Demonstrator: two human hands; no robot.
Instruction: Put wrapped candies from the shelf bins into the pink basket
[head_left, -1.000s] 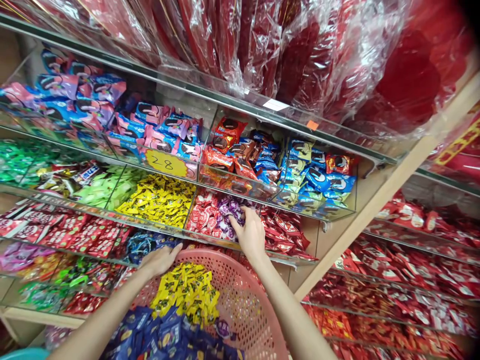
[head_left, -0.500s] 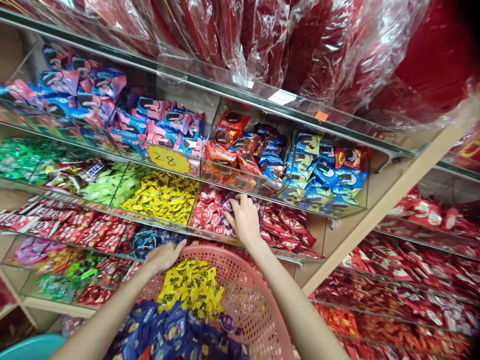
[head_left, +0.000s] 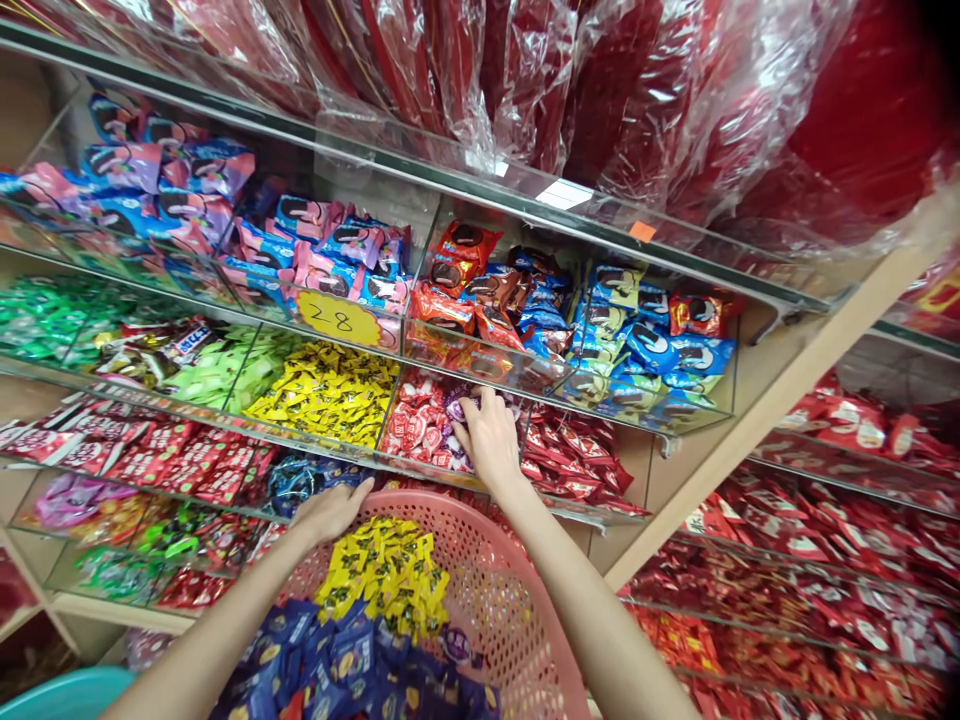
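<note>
My left hand is closed on the far left rim of a pink perforated plastic basket. In the basket lie yellow-wrapped candies, dark blue packets and a purple-wrapped candy by the right side. My right hand reaches over the basket into a shelf compartment, fingers curled down around purple-wrapped candies; its fingertips are partly hidden. Red-and-white wrapped candies fill the left part of this compartment.
Yellow candies lie left of that compartment, red packets right of it. Above is a clear-fronted shelf of cookie packets with a yellow price tag. A wooden upright stands right. A teal basin sits lower left.
My right hand's fingers have shifted slightly among the purple-wrapped candies. The left hand and the basket have stayed in place.
</note>
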